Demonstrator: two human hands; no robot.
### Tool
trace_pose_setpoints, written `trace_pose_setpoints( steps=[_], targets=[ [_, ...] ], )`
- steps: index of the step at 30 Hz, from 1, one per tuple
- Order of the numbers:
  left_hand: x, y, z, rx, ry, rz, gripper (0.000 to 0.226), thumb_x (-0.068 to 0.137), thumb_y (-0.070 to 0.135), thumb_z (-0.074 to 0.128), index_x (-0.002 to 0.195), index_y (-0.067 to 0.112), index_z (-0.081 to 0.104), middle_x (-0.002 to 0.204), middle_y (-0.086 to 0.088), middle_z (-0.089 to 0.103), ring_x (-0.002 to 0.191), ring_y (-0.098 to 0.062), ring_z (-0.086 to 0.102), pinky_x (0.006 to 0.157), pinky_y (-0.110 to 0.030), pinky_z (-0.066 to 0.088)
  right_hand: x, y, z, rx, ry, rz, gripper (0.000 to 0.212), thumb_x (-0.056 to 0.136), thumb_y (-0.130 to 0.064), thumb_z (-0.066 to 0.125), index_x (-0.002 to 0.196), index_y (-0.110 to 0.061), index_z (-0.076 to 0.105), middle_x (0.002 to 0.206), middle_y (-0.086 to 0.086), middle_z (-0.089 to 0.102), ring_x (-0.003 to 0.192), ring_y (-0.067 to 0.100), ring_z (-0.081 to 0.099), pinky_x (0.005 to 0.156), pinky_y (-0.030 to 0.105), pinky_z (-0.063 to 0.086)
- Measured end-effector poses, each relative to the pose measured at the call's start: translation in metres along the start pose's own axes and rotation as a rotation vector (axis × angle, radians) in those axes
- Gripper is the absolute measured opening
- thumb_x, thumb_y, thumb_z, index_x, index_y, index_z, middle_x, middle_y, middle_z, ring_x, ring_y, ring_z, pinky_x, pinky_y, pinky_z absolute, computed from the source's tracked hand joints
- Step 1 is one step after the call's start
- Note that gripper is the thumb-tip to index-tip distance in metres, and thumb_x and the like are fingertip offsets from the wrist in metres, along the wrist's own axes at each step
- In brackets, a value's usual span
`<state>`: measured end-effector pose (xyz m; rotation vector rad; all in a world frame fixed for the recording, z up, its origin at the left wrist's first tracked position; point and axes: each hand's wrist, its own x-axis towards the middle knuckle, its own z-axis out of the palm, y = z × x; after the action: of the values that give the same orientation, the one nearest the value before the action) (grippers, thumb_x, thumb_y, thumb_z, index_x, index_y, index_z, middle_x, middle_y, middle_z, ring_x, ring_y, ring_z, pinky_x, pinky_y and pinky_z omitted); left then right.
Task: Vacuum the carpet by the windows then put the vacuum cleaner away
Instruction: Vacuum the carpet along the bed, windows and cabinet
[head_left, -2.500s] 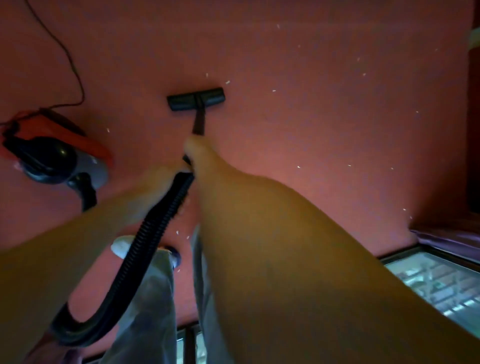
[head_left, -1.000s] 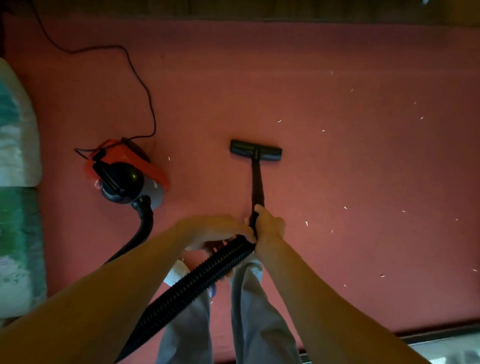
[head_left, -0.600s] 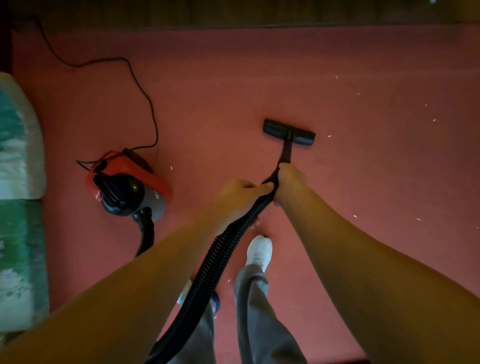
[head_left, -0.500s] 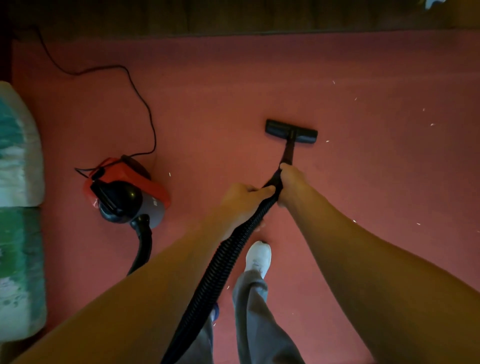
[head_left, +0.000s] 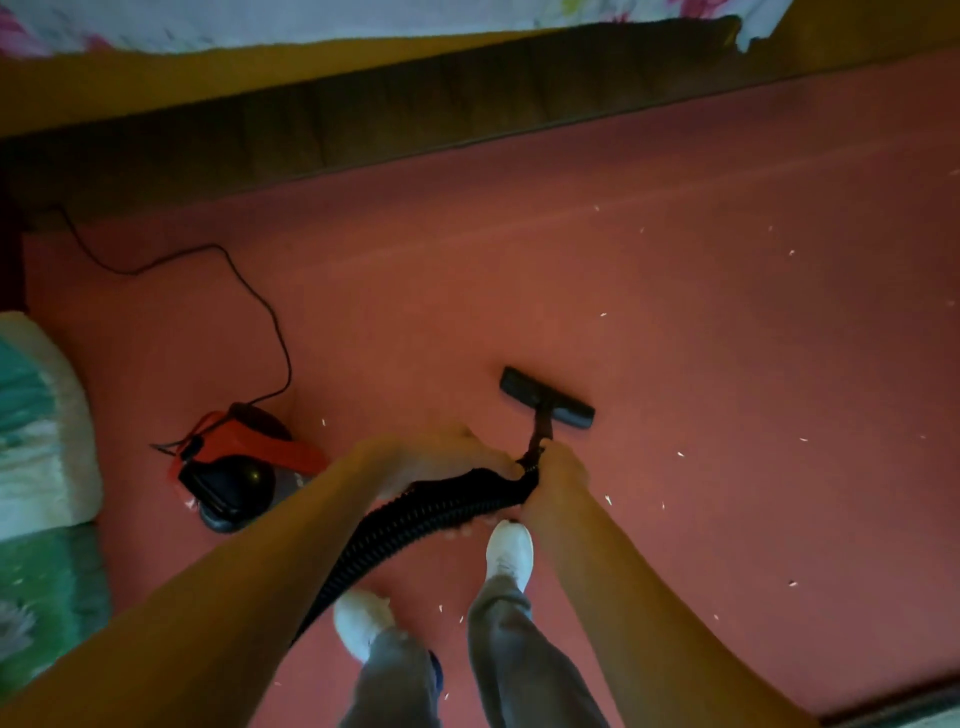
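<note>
Green and white fabric (head_left: 41, 441) fills your far left edge. Beside it, on the red carpet (head_left: 727, 364), a black cord (head_left: 249, 296) snakes down to the red and black vacuum cleaner (head_left: 234, 467), which sits just left of your arms. Your left hand (head_left: 441, 457) has its grip clamped over the ribbed black hose (head_left: 415, 519). Your right hand (head_left: 558, 478) has its grip wrapped round the hose's end, below the nozzle (head_left: 545, 397). That nozzle lies flat on the carpet, ahead of your white shoes (head_left: 511, 545). White specks (head_left: 608, 500) dot the carpet to the right.
</note>
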<state>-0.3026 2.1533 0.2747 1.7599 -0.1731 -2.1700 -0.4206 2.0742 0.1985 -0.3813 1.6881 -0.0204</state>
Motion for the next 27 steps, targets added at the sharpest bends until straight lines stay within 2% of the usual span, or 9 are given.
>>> trace_pose_setpoints(
  steps=[3,6,8,11,14,16,20,24,27],
  targets=[
    [0.007,0.022,0.008,0.024,-0.020,0.001,0.044,0.091,0.034,0.067,0.111,-0.005,0.069,0.086,-0.018,0.070,0.051,-0.019,0.063,0.047,-0.023,0.053,0.007,-0.006,-0.008,-0.013,-0.022,0.008,0.025,0.103,-0.018,0.038,0.082,-0.008,0.050,0.089,0.014,0.054,0.085,0.031,0.057,0.082,0.039,0.053],
    [0.026,0.031,0.016,0.029,-0.032,-0.005,0.047,0.091,0.032,0.066,0.114,-0.009,0.067,0.089,-0.021,0.068,0.049,-0.019,0.063,0.044,-0.023,0.051,0.028,-0.025,-0.012,-0.003,0.096,-0.033,0.035,0.104,-0.017,0.037,0.071,-0.010,0.043,0.072,0.010,0.041,0.063,0.020,0.040,0.062,0.026,0.038],
    [0.037,0.035,0.019,0.026,-0.026,0.014,0.046,0.089,0.032,0.067,0.111,-0.008,0.068,0.088,-0.021,0.071,0.052,-0.021,0.065,0.046,-0.025,0.052,0.035,-0.036,-0.017,-0.013,0.087,-0.032,0.033,0.102,-0.021,0.044,0.073,-0.007,0.047,0.071,0.011,0.044,0.060,0.020,0.040,0.057,0.030,0.037],
    [0.054,0.042,0.019,0.013,-0.034,0.045,0.048,0.086,0.034,0.068,0.108,-0.008,0.069,0.095,-0.025,0.074,0.060,-0.027,0.067,0.052,-0.029,0.054,0.045,-0.050,-0.021,-0.006,0.119,-0.026,0.027,0.097,-0.025,0.052,0.099,0.000,0.059,0.076,0.013,0.053,0.061,0.023,0.050,0.057,0.036,0.045],
    [0.062,0.054,0.019,0.023,-0.026,0.071,0.052,0.085,0.036,0.068,0.109,-0.010,0.067,0.100,-0.030,0.071,0.061,-0.031,0.066,0.053,-0.031,0.056,0.049,-0.065,-0.019,-0.025,0.143,-0.041,0.037,0.098,-0.027,0.051,0.117,0.003,0.059,0.077,0.013,0.052,0.066,0.025,0.052,0.056,0.033,0.044],
    [0.065,0.065,0.018,0.034,-0.026,0.081,0.049,0.087,0.034,0.067,0.108,-0.011,0.066,0.098,-0.031,0.071,0.059,-0.031,0.066,0.051,-0.032,0.056,0.050,-0.075,-0.016,-0.037,0.139,-0.052,0.043,0.101,-0.027,0.046,0.128,0.005,0.053,0.074,0.011,0.045,0.078,0.026,0.050,0.063,0.033,0.043],
    [0.070,0.077,0.012,0.065,-0.042,0.085,0.047,0.089,0.032,0.064,0.107,-0.010,0.065,0.095,-0.028,0.072,0.059,-0.032,0.066,0.053,-0.034,0.058,0.057,-0.083,-0.016,-0.031,0.178,-0.072,0.032,0.095,-0.020,0.053,0.114,0.005,0.060,0.074,0.012,0.055,0.063,0.024,0.053,0.058,0.033,0.049],
    [0.074,0.079,0.003,0.050,-0.069,0.062,0.049,0.088,0.034,0.064,0.110,-0.009,0.065,0.093,-0.024,0.074,0.064,-0.033,0.067,0.059,-0.038,0.060,0.066,-0.087,-0.007,-0.027,0.176,-0.089,0.025,0.092,-0.018,0.058,0.105,0.003,0.061,0.086,0.016,0.061,0.078,0.029,0.060,0.080,0.046,0.056],
    [0.080,0.080,-0.009,0.038,-0.078,0.052,0.049,0.088,0.035,0.063,0.112,-0.008,0.064,0.090,-0.021,0.075,0.065,-0.033,0.068,0.063,-0.041,0.060,0.071,-0.090,0.005,-0.019,0.201,-0.093,0.019,0.091,-0.017,0.058,0.088,0.002,0.057,0.084,0.016,0.060,0.079,0.030,0.059,0.082,0.048,0.056]
  ],
)
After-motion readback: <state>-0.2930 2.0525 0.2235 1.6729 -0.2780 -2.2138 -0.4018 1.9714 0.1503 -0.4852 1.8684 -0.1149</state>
